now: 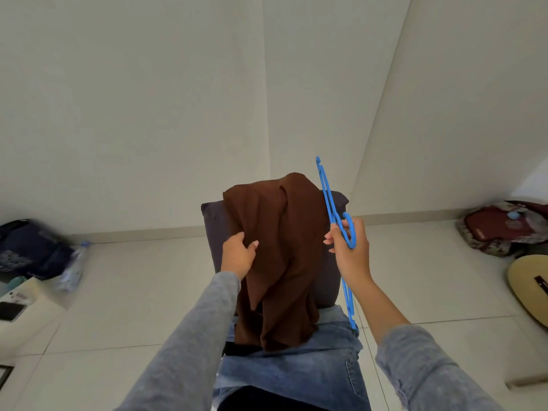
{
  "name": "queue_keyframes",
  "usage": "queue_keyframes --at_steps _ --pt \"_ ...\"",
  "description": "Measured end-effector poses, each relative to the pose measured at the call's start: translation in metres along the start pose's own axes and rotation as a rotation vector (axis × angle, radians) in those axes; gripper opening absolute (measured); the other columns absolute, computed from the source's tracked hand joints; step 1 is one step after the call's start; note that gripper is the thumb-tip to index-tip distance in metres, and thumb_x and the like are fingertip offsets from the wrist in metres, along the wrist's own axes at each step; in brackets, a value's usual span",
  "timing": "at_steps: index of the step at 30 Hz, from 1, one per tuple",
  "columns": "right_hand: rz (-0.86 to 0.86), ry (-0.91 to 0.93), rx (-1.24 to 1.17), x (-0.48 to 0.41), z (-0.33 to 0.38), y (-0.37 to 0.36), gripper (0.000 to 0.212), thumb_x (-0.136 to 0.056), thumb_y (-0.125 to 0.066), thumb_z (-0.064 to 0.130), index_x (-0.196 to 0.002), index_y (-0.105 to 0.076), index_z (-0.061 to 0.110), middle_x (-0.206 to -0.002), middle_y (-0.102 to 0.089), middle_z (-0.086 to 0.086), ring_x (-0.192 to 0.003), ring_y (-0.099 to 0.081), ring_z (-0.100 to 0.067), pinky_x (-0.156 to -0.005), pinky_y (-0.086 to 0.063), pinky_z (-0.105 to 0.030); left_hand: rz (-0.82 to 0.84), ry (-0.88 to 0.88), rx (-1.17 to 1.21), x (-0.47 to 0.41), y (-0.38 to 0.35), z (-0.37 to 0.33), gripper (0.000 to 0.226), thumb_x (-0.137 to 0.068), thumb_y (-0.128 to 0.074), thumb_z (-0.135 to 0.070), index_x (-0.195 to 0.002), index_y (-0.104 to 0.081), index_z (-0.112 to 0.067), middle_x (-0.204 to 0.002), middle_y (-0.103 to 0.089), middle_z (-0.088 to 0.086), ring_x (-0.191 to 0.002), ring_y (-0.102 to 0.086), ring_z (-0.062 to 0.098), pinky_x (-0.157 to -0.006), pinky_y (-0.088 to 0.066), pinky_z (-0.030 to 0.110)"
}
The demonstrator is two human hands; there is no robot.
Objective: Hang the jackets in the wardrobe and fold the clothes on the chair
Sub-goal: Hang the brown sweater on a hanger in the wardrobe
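Hanging over the top edge of the chair (212, 223) back, the jacket (278, 247) covers most of the back and falls to the seat, where its lower hem lies on the jeans (296, 372).

Grip state:
- Left hand (238, 256): narrow grip on the jacket's left edge, with the thumb on the front of the cloth and the fingers apparently curled behind it.
- Right hand (350, 250): closed round the hanger (324, 188) near its hook. The hanger stands almost edge-on beside the right edge of the chair back.

Handling, judged from the folds:
- The jacket looks soft, limp and light. It will sag from any single hold and may slide off the back if pulled sideways.
- Take hold at the collar or shoulders, near the top edge of the chair back, so that the hanger ends can enter the shoulders. The collar itself cannot be made out.
- The hanger appears to be thin, stiff plastic and should be guided, not forced.

Room for moving:
- Open floor lies on both sides of the chair.
- A bag (29, 247) and a bottle (74, 268) lie well apart on the left.
- A backpack (501, 229) and a guitar (530, 289) lie well apart on the right.
- The wall is close behind the chair, so lift the jacket upward and toward the person.
- No wardrobe is in view.
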State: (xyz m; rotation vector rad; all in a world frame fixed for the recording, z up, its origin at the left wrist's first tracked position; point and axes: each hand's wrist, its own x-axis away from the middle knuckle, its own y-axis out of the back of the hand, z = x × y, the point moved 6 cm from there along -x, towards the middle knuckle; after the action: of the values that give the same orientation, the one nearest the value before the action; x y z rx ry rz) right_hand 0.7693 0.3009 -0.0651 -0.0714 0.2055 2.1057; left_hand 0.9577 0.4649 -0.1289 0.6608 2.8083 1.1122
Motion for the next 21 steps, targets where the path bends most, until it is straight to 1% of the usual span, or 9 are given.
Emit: queue_keyframes --at_steps 2,4,6,8,10,13,15,18,21 --pt "0.009 -0.005 0.015 0.001 -0.002 -0.005 0.004 -0.097 -0.048 0.019 -0.093 -0.046 0.019 -0.077 -0.063 0.000 -0.071 -0.065 -0.011 -0.066 -0.052 -0.024 0.060 -0.016 -0.004 0.009 -0.012 0.007 0.044 -0.088 -0.064 -0.025 -0.119 -0.057 0.006 -0.117 -0.061 0.020 -0.110 -0.057 0.033 -0.096 -0.044 0.037" --pt "0.007 -0.009 0.017 0.003 -0.003 -0.011 0.006 -0.097 -0.047 0.019 -0.097 -0.046 0.014 -0.076 -0.063 -0.001 -0.070 -0.064 -0.009 -0.063 -0.052 -0.019 0.122 -0.039 -0.037 0.019 -0.020 0.014 0.032 -0.087 -0.065 -0.023 -0.105 -0.062 0.003 -0.106 -0.062 0.015 -0.098 -0.061 0.030 -0.087 -0.048 0.034" --pt "0.007 -0.013 0.022 0.004 -0.003 -0.015 0.007 -0.097 -0.047 0.019 -0.098 -0.046 0.012 -0.076 -0.062 -0.001 -0.069 -0.064 -0.009 -0.061 -0.051 -0.016 0.122 -0.064 -0.128 0.025 -0.022 0.021 0.029 -0.084 -0.069 -0.024 -0.097 -0.065 0.001 -0.109 -0.053 0.011 -0.101 -0.055 0.028 -0.088 -0.045 0.031" --pt "0.007 -0.018 0.028 0.004 -0.004 -0.017 0.005 -0.098 -0.047 0.019 -0.097 -0.047 0.013 -0.075 -0.062 -0.001 -0.068 -0.064 -0.009 -0.062 -0.052 -0.017 0.026 -0.062 -0.181 0.026 -0.015 0.026 0.030 -0.080 -0.073 -0.027 -0.093 -0.065 -0.001 -0.123 -0.041 0.011 -0.117 -0.042 0.029 -0.097 -0.039 0.033" --pt "0.005 -0.011 0.030 0.004 -0.004 -0.017 0.005 -0.098 -0.046 0.017 -0.093 -0.046 0.017 -0.074 -0.062 -0.001 -0.067 -0.063 -0.009 -0.063 -0.051 -0.018 -0.110 -0.025 -0.037 0.021 -0.002 0.023 0.033 -0.077 -0.076 -0.025 -0.095 -0.060 -0.003 -0.134 -0.033 0.014 -0.125 -0.032 0.032 -0.104 -0.032 0.035" --pt "0.004 -0.014 0.027 0.005 -0.006 -0.017 0.007 -0.098 -0.045 0.017 -0.091 -0.047 0.018 -0.073 -0.061 0.000 -0.065 -0.063 -0.010 -0.062 -0.050 -0.017 -0.146 0.018 0.318 0.003 0.011 0.007 0.058 -0.070 -0.082 -0.015 -0.111 -0.042 -0.004 -0.119 -0.049 0.012 -0.109 -0.051 0.026 -0.093 -0.040 0.030" --pt "0.005 -0.019 0.030 0.007 -0.008 -0.018 0.006 -0.099 -0.044 0.018 -0.096 -0.048 0.014 -0.073 -0.061 0.000 -0.064 -0.062 -0.010 -0.060 -0.050 -0.015 -0.031 0.048 0.356 -0.007 0.010 -0.005 0.061 -0.073 -0.079 -0.013 -0.118 -0.040 -0.002 -0.110 -0.054 0.006 -0.100 -0.054 0.020 -0.087 -0.043 0.028" --pt "0.037 -0.046 0.066 0.008 -0.010 -0.021 0.011 -0.098 -0.045 0.020 -0.100 -0.050 0.011 -0.075 -0.063 -0.002 -0.062 -0.062 -0.008 -0.059 -0.050 -0.012 0.230 0.041 0.253 -0.007 -0.003 -0.017 0.042 -0.085 -0.069 -0.026 -0.117 -0.057 -0.003 -0.114 -0.063 0.008 -0.102 -0.060 0.023 -0.089 -0.049 0.032" --pt "0.092 -0.054 0.118 0.010 -0.003 -0.026 0.014 -0.096 -0.050 0.023 -0.099 -0.052 0.009 -0.082 -0.065 -0.002 -0.058 -0.060 -0.001 -0.056 -0.048 -0.010 0.293 0.059 0.377 0.004 0.001 -0.035 0.032 -0.091 -0.061 -0.032 -0.114 -0.059 -0.011 -0.112 -0.064 0.004 -0.102 -0.061 0.022 -0.091 -0.048 0.031"
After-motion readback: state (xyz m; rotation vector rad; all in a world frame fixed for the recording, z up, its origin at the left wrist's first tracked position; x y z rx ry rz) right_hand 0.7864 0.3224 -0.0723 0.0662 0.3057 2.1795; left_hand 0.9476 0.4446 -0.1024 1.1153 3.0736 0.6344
